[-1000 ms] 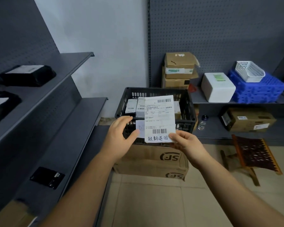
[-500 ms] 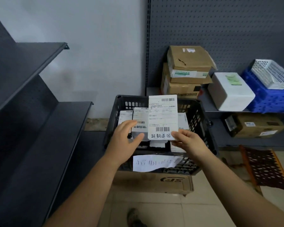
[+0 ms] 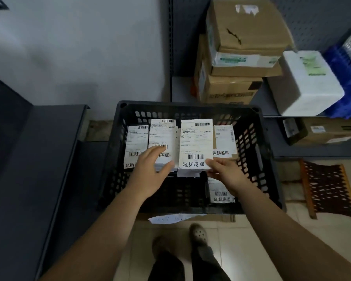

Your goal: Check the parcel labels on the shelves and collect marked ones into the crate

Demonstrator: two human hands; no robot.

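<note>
Head view: my right hand point(image 3: 224, 172) has its grip pinched on the lower right corner of the parcel point(image 3: 196, 144) with the handwritten mark, held upright inside the black crate point(image 3: 257, 159), in the row at the back. My left hand point(image 3: 150, 169) rests on the neighbouring parcel point(image 3: 161, 138), fingers straight, thumb out toward the held one, gripping nothing. Risk, as I judge it: letting go before it is wedged in, so it tips forward and knocks the row flat; the left hand bracing the neighbour looks meant to stop that. Also a corner pinch is weak, so it could twist out. Count: four labelled parcels standing in the back row including mine, one more point(image 3: 220, 191) lying at the front right of the crate, five that I can see. On the shelf point(image 3: 312, 153) behind: two stacked cardboard boxes point(image 3: 245, 51), one white foam box point(image 3: 306, 84).
</note>
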